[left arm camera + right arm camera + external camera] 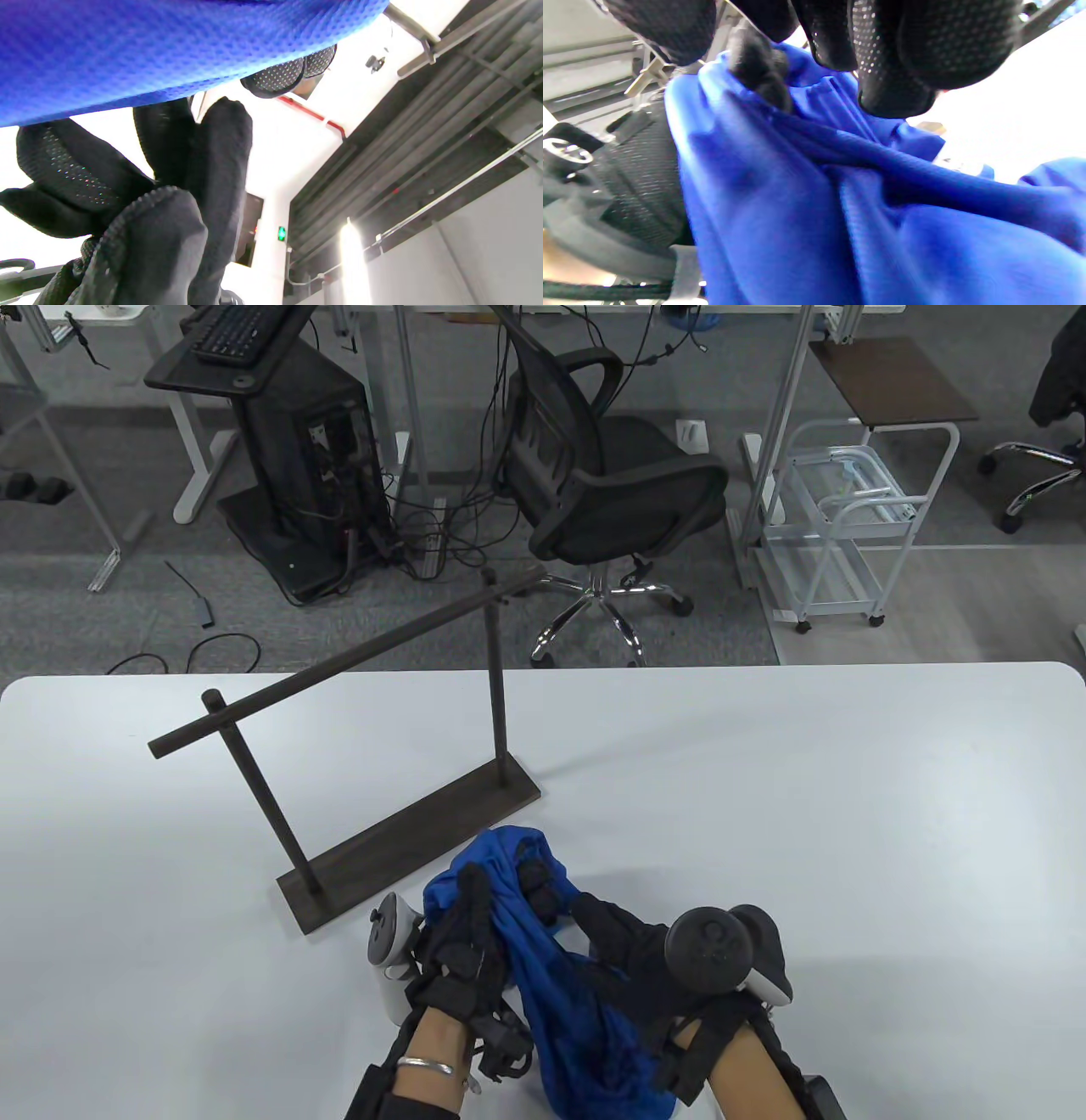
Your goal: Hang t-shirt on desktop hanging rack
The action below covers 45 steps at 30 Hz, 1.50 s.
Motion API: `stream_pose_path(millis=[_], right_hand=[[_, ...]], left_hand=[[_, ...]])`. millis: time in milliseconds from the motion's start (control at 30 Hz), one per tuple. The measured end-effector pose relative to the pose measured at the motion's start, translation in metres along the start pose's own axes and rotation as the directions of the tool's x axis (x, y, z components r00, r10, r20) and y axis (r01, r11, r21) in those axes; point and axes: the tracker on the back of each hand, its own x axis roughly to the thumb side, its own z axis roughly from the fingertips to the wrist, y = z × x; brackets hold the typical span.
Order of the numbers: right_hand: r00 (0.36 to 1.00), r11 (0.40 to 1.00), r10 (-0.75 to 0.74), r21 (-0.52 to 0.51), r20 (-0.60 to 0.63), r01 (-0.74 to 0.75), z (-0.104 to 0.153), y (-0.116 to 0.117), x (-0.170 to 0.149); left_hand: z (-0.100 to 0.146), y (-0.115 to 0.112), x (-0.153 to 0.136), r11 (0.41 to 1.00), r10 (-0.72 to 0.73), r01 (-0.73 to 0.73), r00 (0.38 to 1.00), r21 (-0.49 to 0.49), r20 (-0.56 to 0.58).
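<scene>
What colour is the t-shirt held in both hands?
Solid bright blue t-shirt, with a fine mesh weave; the right wrist view shows it best.

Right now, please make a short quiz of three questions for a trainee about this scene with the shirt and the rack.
1. True or false: the blue t-shirt already hangs on the rack's top bar.
2. Which hands grip the shirt? A) only the left hand B) only the right hand C) both
3. Fill in: the rack's base stands on the white ____.

Key: 1 false, the bar is bare and the shirt is bunched between the hands, near the base; 2 C; 3 table.
</scene>
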Motion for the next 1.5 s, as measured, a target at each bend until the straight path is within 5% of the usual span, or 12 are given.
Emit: stream_pose_path(millis=[267, 667, 1133, 1500], right_hand=[[0.991, 0.997, -0.069, -0.034, -0.117, 0.066, 0.006, -0.012, -0.033], [0.968, 0.985, -0.154, -0.104, -0.197, 0.136, 0.017, -0.024, -0.06], [0.955, 0.98, -0.189, -0.106, -0.228, 0.168, 0.02, -0.024, -0.071], [0.947, 0.977, -0.202, -0.123, -0.251, 0.176, 0.022, -0.027, -0.076]], left_hand=[[-0.024, -0.028, 0.026, 0.968, -0.201, 0.19, 0.978, -0.161, -0.054], [-0.051, -0.089, 0.125, 0.773, -0.609, 0.598, 0.793, -0.213, 0.015], [-0.051, -0.133, 0.255, 0.501, -0.861, 0.859, 0.507, -0.109, 0.038], [-0.041, -0.129, 0.319, 0.381, -0.924, 0.919, 0.382, 0.106, 0.012]])
